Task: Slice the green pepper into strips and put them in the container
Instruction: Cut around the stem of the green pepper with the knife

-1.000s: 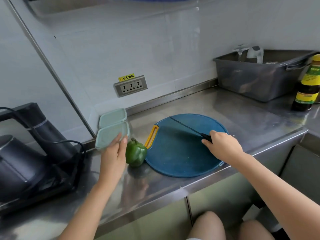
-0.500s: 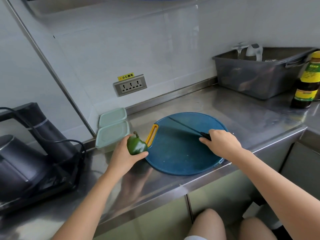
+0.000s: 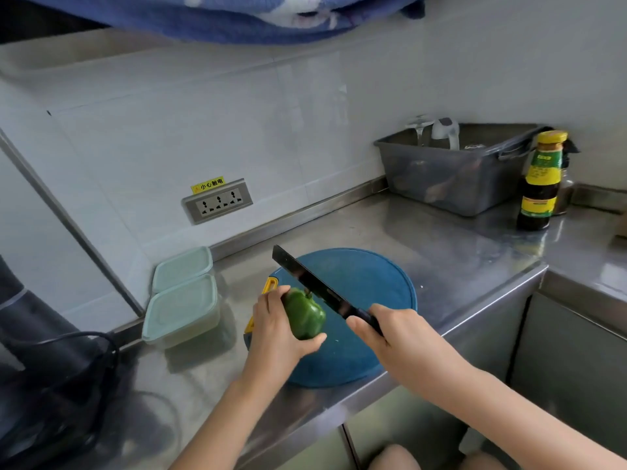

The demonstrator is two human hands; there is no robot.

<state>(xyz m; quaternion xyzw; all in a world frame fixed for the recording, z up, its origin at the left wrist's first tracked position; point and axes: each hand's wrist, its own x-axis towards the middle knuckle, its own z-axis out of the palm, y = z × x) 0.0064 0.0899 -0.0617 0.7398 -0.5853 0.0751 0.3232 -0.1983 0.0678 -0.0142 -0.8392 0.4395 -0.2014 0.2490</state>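
Green pepper [image 3: 303, 313] is whole and held in my left hand [image 3: 274, 329] over the near-left part of the blue cutting board [image 3: 366, 283]. The fingers [image 3: 269, 301] and thumb wrap its sides, and the stem points away from me. I cannot tell whether its base rests on the board. My right hand [image 3: 383, 334] is clenched round the handle of the knife [image 3: 312, 283]. The dark blade slants up and away, just beside the stem. No cut is made yet.

Recommended procedure, as I judge it:
1. Seat the pepper steadily on the board.
2. Tuck the left fingertips back from the blade line.
3. Lower the edge beside the stem and press straight down without twisting.
4. Start slowly, because the glossy skin may let the edge skid.

Left of the board, the container [image 3: 181, 310] sits on the tabletop [image 3: 441, 245] with a second one behind it. It appears lidded, so the lid must come off before loading. Farther back stand a grey bin [image 3: 451, 178] and a sauce bottle [image 3: 539, 184].
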